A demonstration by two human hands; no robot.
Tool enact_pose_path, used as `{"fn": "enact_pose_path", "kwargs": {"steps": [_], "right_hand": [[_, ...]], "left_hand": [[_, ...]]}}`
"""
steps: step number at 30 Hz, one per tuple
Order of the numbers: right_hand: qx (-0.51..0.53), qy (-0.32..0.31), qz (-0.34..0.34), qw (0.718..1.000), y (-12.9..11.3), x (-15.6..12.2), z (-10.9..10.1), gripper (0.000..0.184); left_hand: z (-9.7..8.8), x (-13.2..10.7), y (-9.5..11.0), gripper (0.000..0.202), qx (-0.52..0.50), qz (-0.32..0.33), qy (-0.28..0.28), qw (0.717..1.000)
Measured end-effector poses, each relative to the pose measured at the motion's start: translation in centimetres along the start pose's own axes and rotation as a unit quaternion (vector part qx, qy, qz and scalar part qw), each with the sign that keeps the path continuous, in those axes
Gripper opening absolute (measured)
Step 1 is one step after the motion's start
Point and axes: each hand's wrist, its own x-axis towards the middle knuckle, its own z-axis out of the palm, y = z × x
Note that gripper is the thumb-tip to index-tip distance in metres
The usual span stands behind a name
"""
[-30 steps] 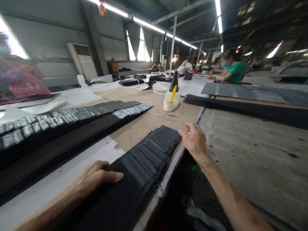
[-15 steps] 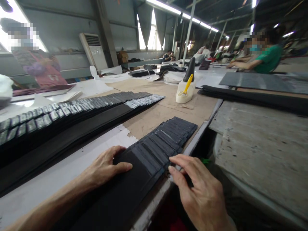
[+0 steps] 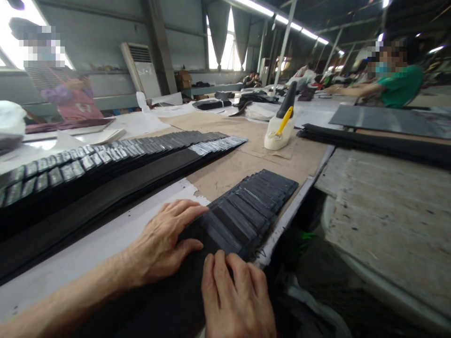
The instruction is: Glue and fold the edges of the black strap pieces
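A fanned stack of flat black strips (image 3: 252,202) lies at the table's near edge, with overlapping shiny dark ends stepping away from me. My left hand (image 3: 169,234) rests on the left border of the stack, thumb spread from the fingers and holding nothing up. Close by on the right, my right hand (image 3: 236,295) has its fingers bent and together, tips pressed on the top black strip at its right side. The thumb's grip underneath is hidden.
Left of me lie long rows of black strips (image 3: 141,173) with shiny ends. Beyond the stack stands a white plastic container (image 3: 276,131) with a yellow brush (image 3: 284,121). A worn grey board (image 3: 384,202) is at right. Two co-workers, one in green (image 3: 401,87), are farther off.
My right hand has moved left and toward me, from the stack's right edge onto the black strips. My left hand has slid slightly forward with its fingers stretched. The view has shifted slightly.
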Motion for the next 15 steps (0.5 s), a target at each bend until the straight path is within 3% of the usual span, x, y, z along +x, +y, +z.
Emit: {"fn": "enact_pose_path", "kwargs": {"steps": [3,6,11,15], "right_hand": [[-0.032,0.018,0.052,0.998,-1.6,-0.3,0.3,0.041],[-0.055,0.030,0.079,0.995,-2.5,-0.6,0.7,0.040],[-0.066,0.032,0.099,0.992,-2.9,-0.8,1.0,0.039],[-0.071,0.023,0.117,0.990,-3.3,-0.7,1.0,0.041]], "left_hand": [[0.2,2.0,0.8,0.033,-0.046,0.104,-0.062,0.992],[0.4,3.7,1.3,0.031,-0.071,0.156,-0.113,0.979],[0.3,4.6,1.3,0.029,-0.069,0.155,-0.154,0.973],[0.6,4.5,1.0,0.021,-0.085,0.145,-0.134,0.976]]}}
